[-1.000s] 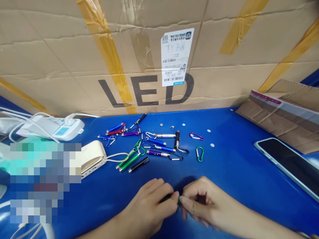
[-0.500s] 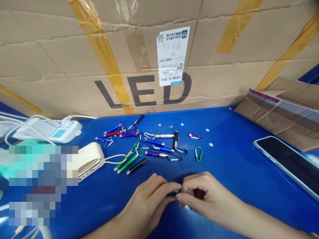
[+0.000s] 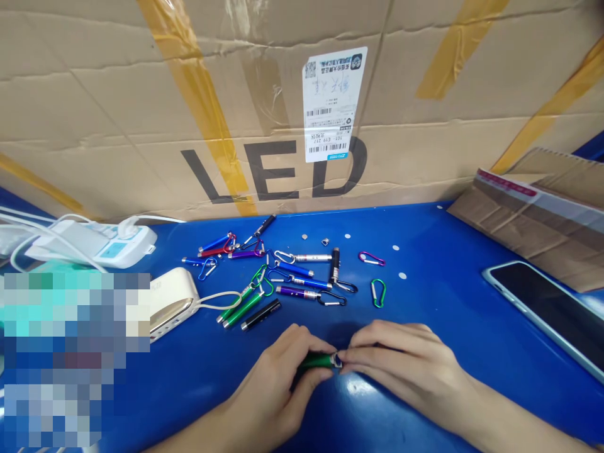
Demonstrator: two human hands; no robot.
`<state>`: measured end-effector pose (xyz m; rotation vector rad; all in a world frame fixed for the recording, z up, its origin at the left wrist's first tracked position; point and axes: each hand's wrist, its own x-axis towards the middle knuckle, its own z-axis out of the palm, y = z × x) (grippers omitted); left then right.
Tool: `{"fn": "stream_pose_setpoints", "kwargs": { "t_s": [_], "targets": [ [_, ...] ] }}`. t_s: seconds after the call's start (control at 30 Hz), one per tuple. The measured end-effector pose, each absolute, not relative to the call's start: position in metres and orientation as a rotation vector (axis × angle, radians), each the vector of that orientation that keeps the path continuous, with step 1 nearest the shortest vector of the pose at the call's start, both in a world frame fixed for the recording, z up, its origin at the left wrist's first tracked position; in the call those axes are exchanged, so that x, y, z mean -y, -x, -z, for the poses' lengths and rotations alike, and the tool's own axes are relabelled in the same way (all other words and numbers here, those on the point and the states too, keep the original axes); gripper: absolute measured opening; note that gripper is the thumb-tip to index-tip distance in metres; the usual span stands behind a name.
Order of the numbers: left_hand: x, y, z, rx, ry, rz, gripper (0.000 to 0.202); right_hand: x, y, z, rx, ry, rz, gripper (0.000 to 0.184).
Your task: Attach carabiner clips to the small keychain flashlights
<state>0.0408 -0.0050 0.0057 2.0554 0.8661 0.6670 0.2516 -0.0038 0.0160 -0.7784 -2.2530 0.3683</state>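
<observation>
Green penlight (image 3: pixel 318 360) now shows more, gripped in left hand (image 3: pixel 278 390)

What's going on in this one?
A person at a blue table has a green penlight between their hands: the left hand grips its body and the right hand pinches its end. More penlights and carabiners lie scattered ahead, with a phone off to the right.

green metal penlight (image 3: pixel 317 360) | lying level | dark end rightward | gripped by fingers (image 3: pixel 363 355)
</observation>
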Motion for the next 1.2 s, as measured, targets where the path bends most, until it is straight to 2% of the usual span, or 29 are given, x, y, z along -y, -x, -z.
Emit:
{"fn": "stream_pose_setpoints", "kwargs": {
  "t_s": [0.13, 0.33, 0.47, 0.57, 0.7, 0.93, 1.07, 1.2],
  "targets": [
    [0.003, -0.04, -0.005, -0.764, -2.145, -0.614, 0.012, 0.006, -0.251, -0.021, 2.345, 0.791, -0.291, 0.029],
    [0.0, -0.04, -0.001, -0.666, -2.319, -0.598, 0.011, 0.011, -0.249, -0.033, 2.453, 0.831, 0.049, 0.052],
    [0.0, -0.04, 0.001, -0.616, -2.358, -0.665, 0.014, 0.01, -0.248, -0.034, 2.447, 0.791, 0.077, 0.055],
    [0.0, -0.04, 0.002, -0.576, -2.42, -0.695, 0.013, 0.007, -0.249, -0.027, 2.432, 0.76, -0.048, 0.046],
    [0.0, -0.039, 0.001, -0.594, -2.442, -0.681, 0.007, 0.006, -0.251, -0.015, 2.405, 0.762, -0.405, 0.033],
    [0.004, -0.038, 0.002, -0.637, -2.654, -0.655, 0.022, 0.008, -0.24, -0.006, 2.048, 0.998, -0.958, 0.019],
    [0.005, -0.037, 0.001, -0.651, -2.677, -0.569, 0.028, 0.007, -0.235, -0.009, 1.969, 1.149, -1.106, 0.022],
    [0.005, -0.04, -0.001, -0.716, -2.615, -0.616, 0.02, 0.004, -0.236, -0.009, 1.987, 1.106, -1.083, 0.031]
  ]
}}
